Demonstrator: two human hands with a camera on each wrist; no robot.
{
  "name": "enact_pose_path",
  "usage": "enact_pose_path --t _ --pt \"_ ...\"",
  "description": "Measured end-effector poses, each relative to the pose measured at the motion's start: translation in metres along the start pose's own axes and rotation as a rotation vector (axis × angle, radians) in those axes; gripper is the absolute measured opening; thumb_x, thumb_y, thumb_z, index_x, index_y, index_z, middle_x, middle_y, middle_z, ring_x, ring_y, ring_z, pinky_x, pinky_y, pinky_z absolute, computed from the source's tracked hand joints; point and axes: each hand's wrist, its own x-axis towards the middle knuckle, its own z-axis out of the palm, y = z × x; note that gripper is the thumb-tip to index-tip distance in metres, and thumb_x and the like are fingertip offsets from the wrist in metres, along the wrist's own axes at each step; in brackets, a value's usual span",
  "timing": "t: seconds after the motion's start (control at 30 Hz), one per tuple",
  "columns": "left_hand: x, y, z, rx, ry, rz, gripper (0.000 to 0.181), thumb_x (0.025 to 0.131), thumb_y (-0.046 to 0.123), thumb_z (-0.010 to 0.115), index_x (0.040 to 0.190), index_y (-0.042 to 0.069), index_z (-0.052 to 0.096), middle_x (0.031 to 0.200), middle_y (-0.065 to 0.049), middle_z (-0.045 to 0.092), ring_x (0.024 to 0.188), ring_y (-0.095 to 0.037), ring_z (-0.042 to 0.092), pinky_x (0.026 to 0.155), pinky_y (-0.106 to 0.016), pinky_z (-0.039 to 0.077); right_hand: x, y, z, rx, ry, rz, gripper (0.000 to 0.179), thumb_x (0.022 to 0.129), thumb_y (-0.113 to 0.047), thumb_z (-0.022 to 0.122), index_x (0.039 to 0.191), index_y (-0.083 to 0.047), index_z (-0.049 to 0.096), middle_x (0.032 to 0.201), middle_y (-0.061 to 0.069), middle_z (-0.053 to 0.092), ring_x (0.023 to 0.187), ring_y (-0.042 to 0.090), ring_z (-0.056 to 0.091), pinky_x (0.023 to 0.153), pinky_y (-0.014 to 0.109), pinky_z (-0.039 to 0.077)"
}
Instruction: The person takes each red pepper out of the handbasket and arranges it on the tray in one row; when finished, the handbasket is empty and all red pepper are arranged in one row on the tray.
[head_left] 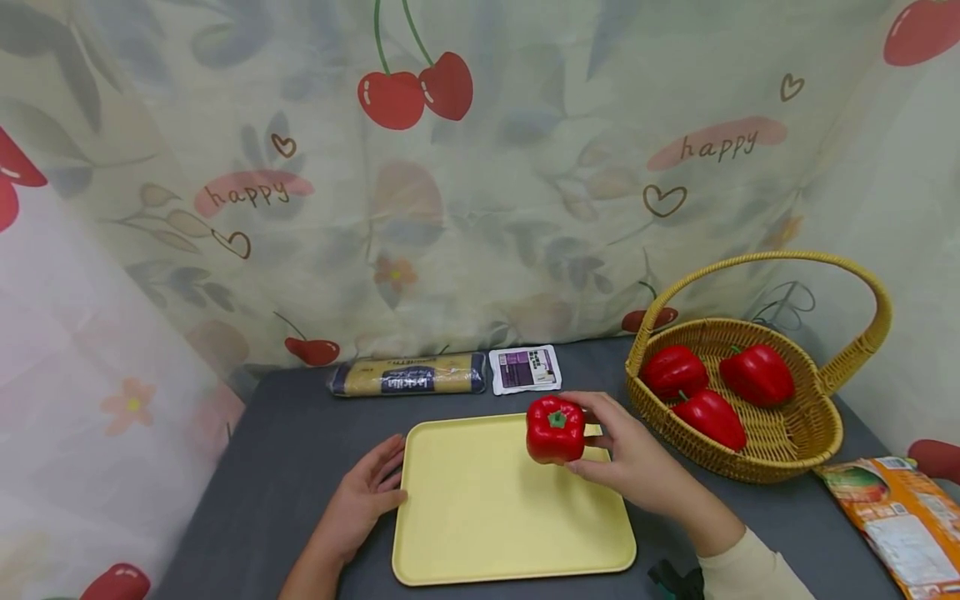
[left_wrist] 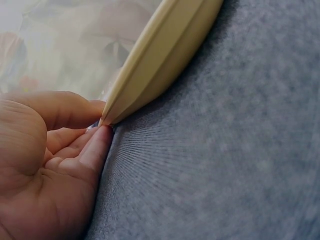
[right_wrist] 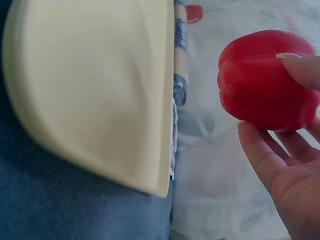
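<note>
My right hand (head_left: 626,450) holds a red bell pepper (head_left: 551,437) with a green stem above the right part of a pale yellow tray (head_left: 480,517). In the right wrist view, thumb and fingers sit on opposite sides of the pepper (right_wrist: 260,82), away from the tray. My left hand (head_left: 366,496) is at the tray's left edge. The left wrist view shows its thumb and a finger pinching the rim of the tray (left_wrist: 160,55), which lies on grey cloth.
To the right stands a wicker basket (head_left: 780,454) with a tall handle and three red bell peppers inside. An orange packet (head_left: 900,521) lies in front of it. Behind the tray are a pack of noodles (head_left: 408,375) and a white-and-purple pouch (head_left: 525,369), near the patterned curtain.
</note>
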Motion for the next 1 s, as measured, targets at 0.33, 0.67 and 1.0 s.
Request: enact_pose_path --t 0.33,0.67,1.0 --pt "0.000 0.000 0.000 0.001 -0.001 0.005 0.087 0.092 -0.023 0.066 0.168 -0.004 0.030 0.173 -0.023 0.031 0.158 -0.039 0.031 0.119 -0.041 0.044 0.025 -0.008 0.012 -0.010 -0.061 0.015 0.082 0.085 -0.003 0.092 0.154 -0.008 0.048 0.145 0.012 0.056 0.131 0.040 0.056 0.099 0.051 0.061" --pt "-0.001 -0.001 0.001 0.002 0.006 0.016 0.086 0.091 -0.024 0.065 0.168 -0.005 0.031 0.172 -0.024 0.032 0.158 -0.040 0.032 0.118 -0.040 0.045 0.052 -0.019 0.033 -0.008 -0.127 0.029 0.079 0.087 -0.005 0.092 0.154 -0.008 0.050 0.145 0.011 0.058 0.128 0.037 0.059 0.099 0.052 0.061" --pt "0.000 0.000 0.001 0.008 0.020 0.006 0.086 0.091 -0.023 0.067 0.167 -0.004 0.034 0.172 -0.023 0.034 0.157 -0.039 0.034 0.119 -0.041 0.044 0.081 -0.014 0.071 0.026 -0.167 0.046 0.077 0.087 0.001 0.090 0.154 -0.007 0.051 0.143 0.007 0.060 0.127 0.034 0.060 0.098 0.046 0.062"
